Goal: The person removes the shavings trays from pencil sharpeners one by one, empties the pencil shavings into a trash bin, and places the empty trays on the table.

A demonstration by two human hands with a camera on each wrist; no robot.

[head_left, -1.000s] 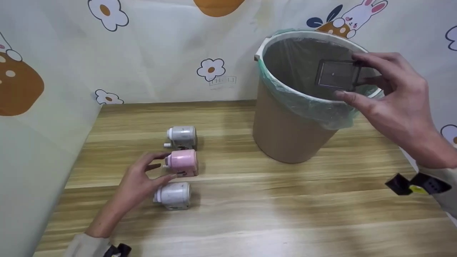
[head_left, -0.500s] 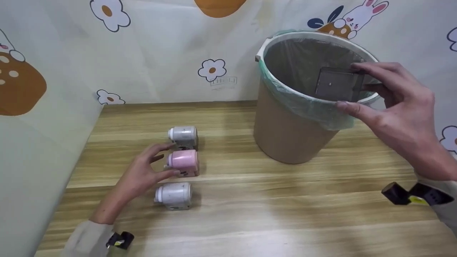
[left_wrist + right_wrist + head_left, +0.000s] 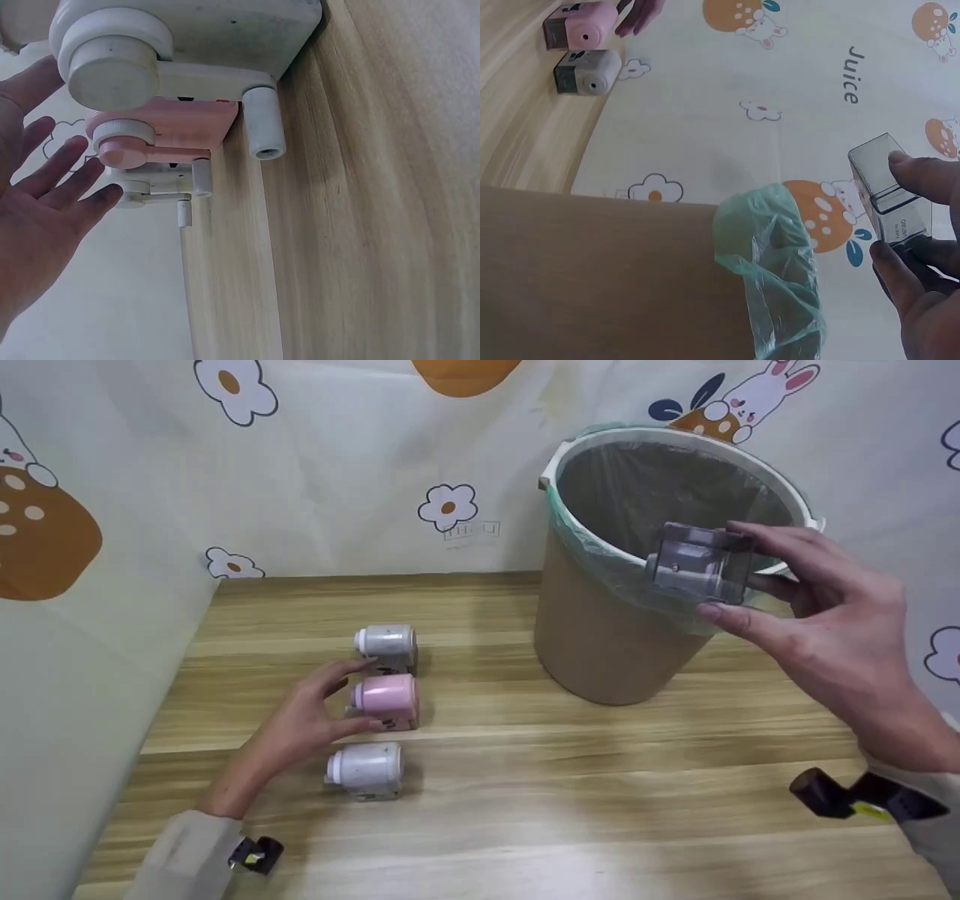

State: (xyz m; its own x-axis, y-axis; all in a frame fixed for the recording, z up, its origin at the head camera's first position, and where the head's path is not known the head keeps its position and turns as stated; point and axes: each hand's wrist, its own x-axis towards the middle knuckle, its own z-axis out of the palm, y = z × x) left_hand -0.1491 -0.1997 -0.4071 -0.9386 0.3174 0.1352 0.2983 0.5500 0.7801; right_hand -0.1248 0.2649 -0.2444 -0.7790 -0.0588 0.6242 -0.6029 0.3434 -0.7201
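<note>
In the head view, my right hand [image 3: 844, 637] pinches a clear smoky plastic sharpener drawer [image 3: 701, 566] between thumb and fingers. It is tilted in front of the near rim of the bin [image 3: 600, 637]. The right wrist view shows the drawer [image 3: 877, 172] with small print on one side. My left hand [image 3: 296, 727] is spread beside the pink crank pencil sharpener [image 3: 386, 696], thumb and fingertips at either side of it; contact is unclear. A grey sharpener [image 3: 388, 642] lies beyond it and a white sharpener [image 3: 369, 769] nearer. Their cranks [image 3: 264, 124] show in the left wrist view.
The tan bin has a white rim and a green plastic liner [image 3: 772, 262] folded over its edge. A wood-grain table [image 3: 525, 810] carries bin and sharpeners. Behind and at the left hangs a printed cloth [image 3: 337, 472] with flowers and rabbits.
My right hand has come down toward me with the drawer, which has tilted so its inside shows more. My left hand has slid slightly right, further along the pink pencil sharpener.
</note>
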